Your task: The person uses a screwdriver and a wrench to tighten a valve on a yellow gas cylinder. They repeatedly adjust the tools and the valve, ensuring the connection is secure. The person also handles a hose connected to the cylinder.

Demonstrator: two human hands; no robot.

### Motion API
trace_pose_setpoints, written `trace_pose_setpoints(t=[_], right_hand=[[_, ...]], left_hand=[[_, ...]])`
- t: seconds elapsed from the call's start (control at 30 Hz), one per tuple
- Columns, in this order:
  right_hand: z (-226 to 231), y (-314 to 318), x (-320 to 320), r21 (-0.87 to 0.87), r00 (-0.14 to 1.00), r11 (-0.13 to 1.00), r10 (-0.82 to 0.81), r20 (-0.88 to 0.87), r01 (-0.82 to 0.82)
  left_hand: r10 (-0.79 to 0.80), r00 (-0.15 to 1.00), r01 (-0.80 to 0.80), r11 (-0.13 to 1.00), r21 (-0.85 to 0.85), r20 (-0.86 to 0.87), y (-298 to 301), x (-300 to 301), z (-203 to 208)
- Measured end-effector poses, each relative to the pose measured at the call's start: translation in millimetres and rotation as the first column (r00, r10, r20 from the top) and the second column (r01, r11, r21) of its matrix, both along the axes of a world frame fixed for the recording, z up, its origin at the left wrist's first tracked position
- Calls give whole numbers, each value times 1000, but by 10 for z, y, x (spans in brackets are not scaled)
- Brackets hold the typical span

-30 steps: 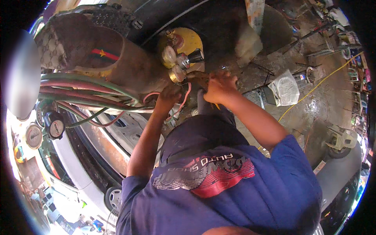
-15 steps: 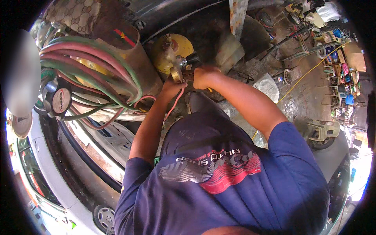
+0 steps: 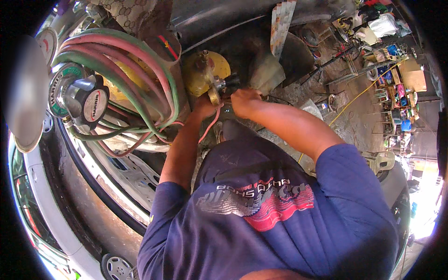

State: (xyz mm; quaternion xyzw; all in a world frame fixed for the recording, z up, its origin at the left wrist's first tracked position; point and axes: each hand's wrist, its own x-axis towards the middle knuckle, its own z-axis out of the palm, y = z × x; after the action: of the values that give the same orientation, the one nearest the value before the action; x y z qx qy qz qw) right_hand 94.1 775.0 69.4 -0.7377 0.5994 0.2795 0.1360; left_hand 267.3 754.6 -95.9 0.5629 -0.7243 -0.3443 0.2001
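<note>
A yellow gas cylinder (image 3: 195, 80) stands ahead of me, with a valve and a black-knobbed regulator (image 3: 219, 86) at its top. My left hand (image 3: 204, 107) is closed at the regulator's round brass-coloured gauge (image 3: 214, 97), where a red hose (image 3: 213, 122) hangs down. Just to the right, my right hand (image 3: 243, 101) makes a fist close to the same fitting. Something thin and dark runs between the two hands, but the fingers hide what it is.
Looped red and green hoses (image 3: 112, 51) hang at the left beside another regulator (image 3: 84, 100). Below them are a detached car door (image 3: 135, 172) and a silver car (image 3: 42, 186). A yellow cord (image 3: 354, 100) crosses the floor toward cluttered shelves (image 3: 396, 100). A plastic stool (image 3: 382, 161) stands at right.
My view has shifted, so the left-hand regulator and hoses appear larger and farther right. Both hands stay at the cylinder's regulator, slightly lower in the picture.
</note>
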Motion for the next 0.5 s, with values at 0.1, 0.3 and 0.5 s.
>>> trace_pose_setpoints(t=[0.1, 0.3, 0.5], right_hand=[[89, -152, 111, 96, 997, 995, 43, -67, -36], [-18, -168, 312, 12, 997, 997, 80, -17, -80], [-80, -103, 503, 79, 994, 993, 93, -54, -89]], left_hand=[[101, 952, -21, 964, 267, -289, -95, 43, -98], [197, 801, -31, 957, 289, -566, -76, 218, -560], [222, 916, -135, 955, 265, -334, 81, 386, -261]])
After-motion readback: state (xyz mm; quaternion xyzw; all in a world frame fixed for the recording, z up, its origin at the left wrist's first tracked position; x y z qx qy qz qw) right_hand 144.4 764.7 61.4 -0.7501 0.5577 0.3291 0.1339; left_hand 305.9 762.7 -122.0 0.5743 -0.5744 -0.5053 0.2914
